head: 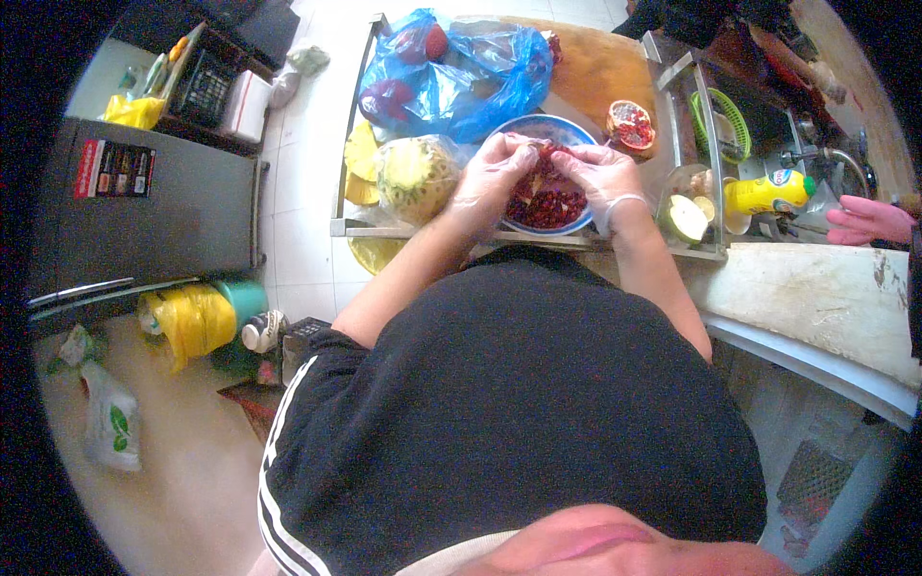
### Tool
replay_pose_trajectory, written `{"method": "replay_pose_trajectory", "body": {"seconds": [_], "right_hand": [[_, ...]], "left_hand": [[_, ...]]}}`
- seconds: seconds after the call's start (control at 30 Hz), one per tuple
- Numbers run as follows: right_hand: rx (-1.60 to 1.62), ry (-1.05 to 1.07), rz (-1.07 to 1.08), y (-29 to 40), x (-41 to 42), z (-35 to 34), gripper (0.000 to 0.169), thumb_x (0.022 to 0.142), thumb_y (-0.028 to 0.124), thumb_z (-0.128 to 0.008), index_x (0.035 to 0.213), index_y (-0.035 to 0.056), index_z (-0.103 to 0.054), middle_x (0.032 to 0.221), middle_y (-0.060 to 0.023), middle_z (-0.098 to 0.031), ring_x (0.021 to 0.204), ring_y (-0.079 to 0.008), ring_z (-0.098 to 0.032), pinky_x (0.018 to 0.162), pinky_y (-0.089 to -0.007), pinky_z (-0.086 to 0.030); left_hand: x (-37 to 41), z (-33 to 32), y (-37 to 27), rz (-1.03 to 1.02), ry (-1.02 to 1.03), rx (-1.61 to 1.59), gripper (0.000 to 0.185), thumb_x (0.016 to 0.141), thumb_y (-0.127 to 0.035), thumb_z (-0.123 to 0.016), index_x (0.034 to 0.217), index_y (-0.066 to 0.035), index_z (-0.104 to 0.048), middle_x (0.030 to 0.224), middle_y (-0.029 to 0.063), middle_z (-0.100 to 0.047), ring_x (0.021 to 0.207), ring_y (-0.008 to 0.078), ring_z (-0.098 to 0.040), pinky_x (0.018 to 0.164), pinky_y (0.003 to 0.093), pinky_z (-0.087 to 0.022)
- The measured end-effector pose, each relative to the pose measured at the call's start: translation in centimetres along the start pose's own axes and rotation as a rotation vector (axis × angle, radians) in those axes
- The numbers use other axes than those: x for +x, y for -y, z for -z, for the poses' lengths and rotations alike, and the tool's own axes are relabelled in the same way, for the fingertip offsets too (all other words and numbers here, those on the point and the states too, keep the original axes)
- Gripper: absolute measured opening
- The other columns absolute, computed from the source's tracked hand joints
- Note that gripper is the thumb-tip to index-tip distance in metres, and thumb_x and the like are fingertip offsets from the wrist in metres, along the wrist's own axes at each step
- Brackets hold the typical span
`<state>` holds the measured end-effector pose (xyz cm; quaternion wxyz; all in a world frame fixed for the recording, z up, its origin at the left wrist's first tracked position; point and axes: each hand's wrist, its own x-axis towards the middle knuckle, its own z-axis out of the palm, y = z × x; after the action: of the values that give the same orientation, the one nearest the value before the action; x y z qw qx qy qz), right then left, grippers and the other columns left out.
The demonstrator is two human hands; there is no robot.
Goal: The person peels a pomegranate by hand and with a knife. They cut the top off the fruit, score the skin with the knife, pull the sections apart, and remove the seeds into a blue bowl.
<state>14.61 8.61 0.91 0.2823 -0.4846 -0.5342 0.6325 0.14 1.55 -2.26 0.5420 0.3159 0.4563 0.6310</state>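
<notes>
Both my hands wear clear plastic gloves and meet above a blue-rimmed bowl (pixel 495 127). My left hand (pixel 502 164) and my right hand (pixel 599 173) pinch a small red piece of pomegranate (pixel 549 150) between their fingertips. Loose pomegranate seeds (pixel 547 210) lie in the bowl below, with some pale bits among them. A cut pomegranate half (pixel 631 126) rests cut face up on a brown cutting board (pixel 598 68), right of the bowl. Left of my left hand sits a peeled pineapple (pixel 416 180) in clear plastic. Behind it lies a blue plastic bag (pixel 468 86) with red round fruit inside.
A metal rail (pixel 540 239) edges the worktop. Cut green fruit (pixel 686 218), a yellow bottle (pixel 767 193) and a green basket (pixel 727 126) stand at right, near a faucet (pixel 828 155). A pink-gloved hand (pixel 871 221) and another person's arm (pixel 785 61) show there.
</notes>
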Motion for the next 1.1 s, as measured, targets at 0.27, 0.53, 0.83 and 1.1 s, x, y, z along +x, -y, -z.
{"method": "replay_pose_trajectory", "body": {"seconds": [0.27,0.53,0.83,1.1], "right_hand": [[0.018,0.046,-0.041,0.2,-0.2,0.3,0.023,0.075,0.017,-0.074,0.089,-0.0005,-0.068,0.083,-0.0073,-0.068,0.068,-0.0108,-0.06,0.065,-0.0249,-0.05],[0.012,0.004,0.01,0.1,-0.8,0.3,0.021,0.077,0.016,-0.072,0.09,-0.0008,-0.068,0.084,-0.0078,-0.068,0.071,-0.0118,-0.061,0.067,-0.0243,-0.05],[0.32,0.186,-0.105,-0.6,0.0,1.3,0.024,0.08,0.01,-0.066,0.099,-0.0047,-0.062,0.09,-0.0122,-0.066,0.081,-0.0183,-0.063,0.075,-0.0307,-0.052],[0.076,0.034,-0.049,0.3,-0.8,-0.9,0.024,0.077,0.011,-0.071,0.094,-0.0028,-0.063,0.087,-0.0098,-0.066,0.074,-0.0159,-0.063,0.07,-0.0279,-0.052]], "left_hand": [[0.3,0.2,0.7,0.023,-0.025,-0.072,0.022,0.089,-0.024,-0.057,0.095,-0.003,-0.052,0.088,0.0066,-0.061,0.07,0.0113,-0.055,0.063,0.0248,-0.046],[0.2,0.3,0.1,0.103,-0.041,-0.14,0.022,0.087,-0.023,-0.06,0.094,-0.004,-0.052,0.083,0.0066,-0.061,0.068,0.0132,-0.056,0.06,0.0254,-0.046],[0.2,0.8,0.4,0.089,-0.011,-0.164,0.022,0.084,-0.023,-0.063,0.091,-0.006,-0.052,0.078,0.0046,-0.059,0.064,0.0123,-0.054,0.059,0.025,-0.044],[-0.3,0.7,-0.5,0.131,0.0,-0.151,0.024,0.084,-0.025,-0.063,0.095,-0.006,-0.055,0.084,0.0019,-0.059,0.074,0.0088,-0.053,0.068,0.0238,-0.044]]}}
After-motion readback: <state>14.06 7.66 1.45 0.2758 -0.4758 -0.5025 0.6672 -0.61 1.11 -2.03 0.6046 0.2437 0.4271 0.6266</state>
